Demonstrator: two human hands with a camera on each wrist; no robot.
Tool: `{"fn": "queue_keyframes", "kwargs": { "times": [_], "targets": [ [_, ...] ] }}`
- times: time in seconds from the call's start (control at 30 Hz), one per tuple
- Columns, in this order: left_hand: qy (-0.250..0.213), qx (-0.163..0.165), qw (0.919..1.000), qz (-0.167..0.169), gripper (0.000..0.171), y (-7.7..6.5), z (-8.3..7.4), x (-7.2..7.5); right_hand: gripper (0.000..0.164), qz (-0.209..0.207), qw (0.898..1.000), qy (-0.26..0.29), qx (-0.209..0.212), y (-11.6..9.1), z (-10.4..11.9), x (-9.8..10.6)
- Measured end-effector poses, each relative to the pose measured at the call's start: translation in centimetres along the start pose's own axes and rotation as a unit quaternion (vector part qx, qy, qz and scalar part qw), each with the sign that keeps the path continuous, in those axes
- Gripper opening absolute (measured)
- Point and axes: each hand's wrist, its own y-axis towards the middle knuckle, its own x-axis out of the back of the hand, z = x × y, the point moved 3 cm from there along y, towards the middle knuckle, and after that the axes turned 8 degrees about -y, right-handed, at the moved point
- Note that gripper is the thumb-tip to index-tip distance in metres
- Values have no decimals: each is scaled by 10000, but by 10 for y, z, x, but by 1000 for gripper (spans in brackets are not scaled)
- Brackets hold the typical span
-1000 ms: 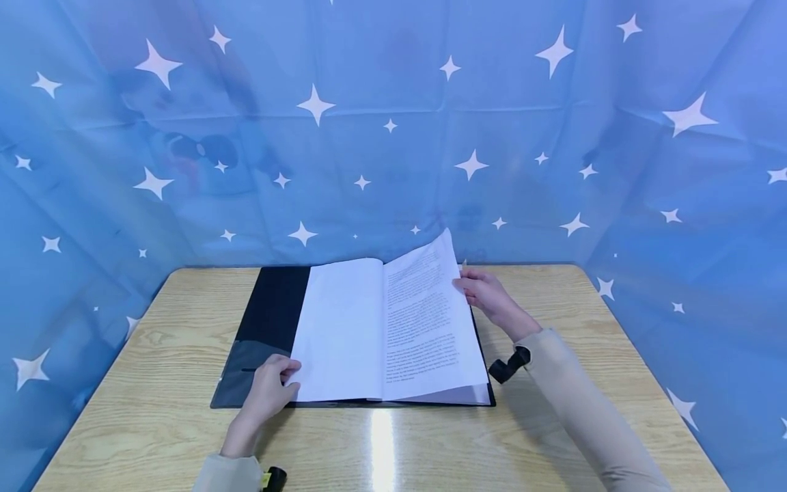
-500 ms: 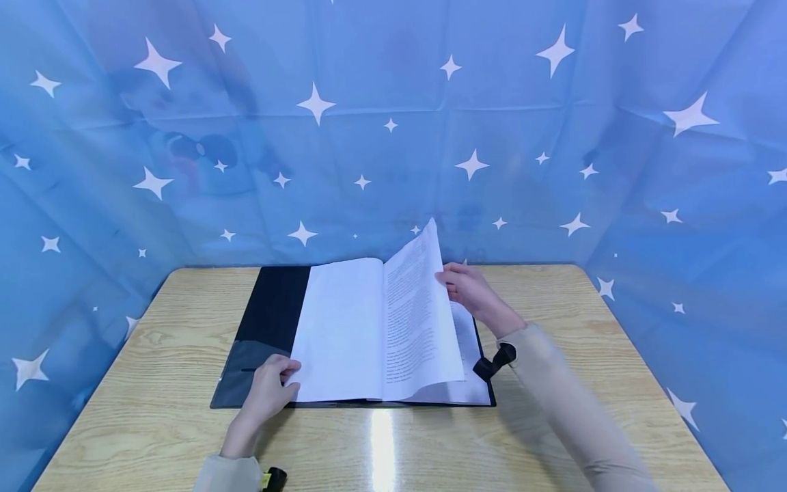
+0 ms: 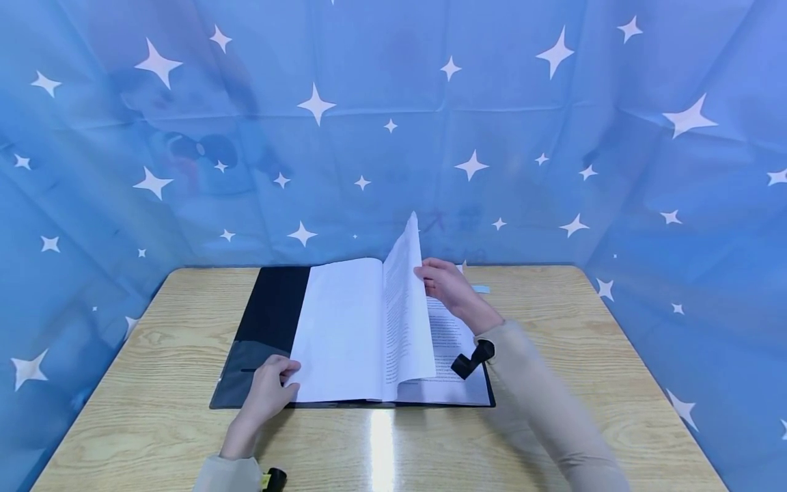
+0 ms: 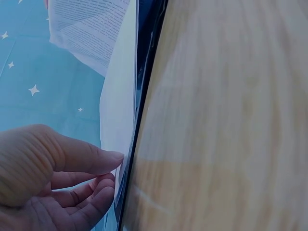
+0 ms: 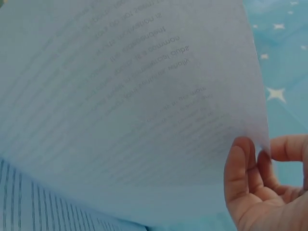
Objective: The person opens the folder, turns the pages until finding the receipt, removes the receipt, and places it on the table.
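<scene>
An open black folder [image 3: 278, 301] lies on the table with printed paper sheets in it. My right hand [image 3: 451, 283] pinches the outer edge of one page [image 3: 408, 321], which stands lifted and curved above the right-hand stack [image 3: 451, 355]. In the right wrist view, this page [image 5: 144, 106] shows faint print through its back, and the thumb and fingers of the right hand [image 5: 269, 187] meet at its edge. At the left-hand pages [image 3: 341, 328], my left hand [image 3: 268, 388] grips their outer lower edge. The left wrist view shows that hand's thumb [image 4: 103, 159] against the paper.
A light wooden table [image 3: 154, 383] bears the folder. Behind it hangs a blue curtain [image 3: 381, 137] with white stars. A small light-blue tab [image 3: 481, 289] shows past the folder's right edge. Black wrist cameras [image 3: 472, 360] sit at both sleeves.
My right hand has moved left with the page, lifting and curving it further toward the spine. More of the printed sheet beneath shows. The left hand has stayed in place.
</scene>
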Motion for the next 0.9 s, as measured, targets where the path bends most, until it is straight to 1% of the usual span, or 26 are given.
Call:
{"fn": "queue_keyframes", "kwargs": {
  "times": [0.23,0.4,0.7,0.83,0.9],
  "targets": [
    [-10,-8,10000,17,24,0,1,0,10,34,9999,99,-83,5,3,-16],
    [-29,-18,10000,7,24,-1,0,1,8,21,9998,214,2,7,4,-26],
    [-5,-36,10000,-25,24,-2,-1,1,12,-30,9998,208,-53,10,4,-44],
    [13,-29,10000,-63,24,-1,-1,0,11,67,9993,361,-69,14,2,-53],
    [28,-17,10000,-92,25,-1,0,0,10,145,9990,420,-12,16,2,-58]
  ]
}}
